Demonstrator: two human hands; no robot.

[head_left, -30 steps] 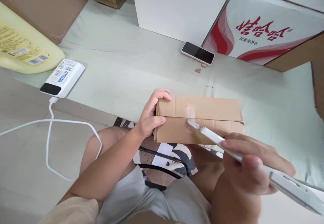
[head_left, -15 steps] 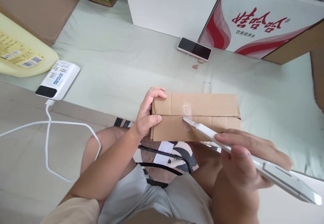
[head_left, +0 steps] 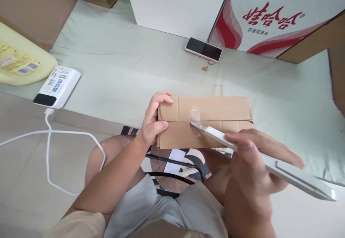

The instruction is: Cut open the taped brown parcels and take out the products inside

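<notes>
1. Presently, head view, against the frame 1.0 s ago: the surroundings and the small brown rectangular cardboard box (head_left: 215, 108) sit farther left in view; the slim white-handled utility knife (head_left: 291, 173) lies flatter relative to the box's seam.
2. Head view, right hand (head_left: 256, 162): closed around the knife handle, thumb and fingers pinching it. Blade tip meets the seam at the left edge of a clear tape strip (head_left: 196, 114).
3. Head view, left hand (head_left: 155, 117): partly open, gripping the box's left end, thumb on the near flap.
4. Box location: above the lap, at the near edge of the pale green cloth (head_left: 129, 76); cannot tell what supports it.
</notes>
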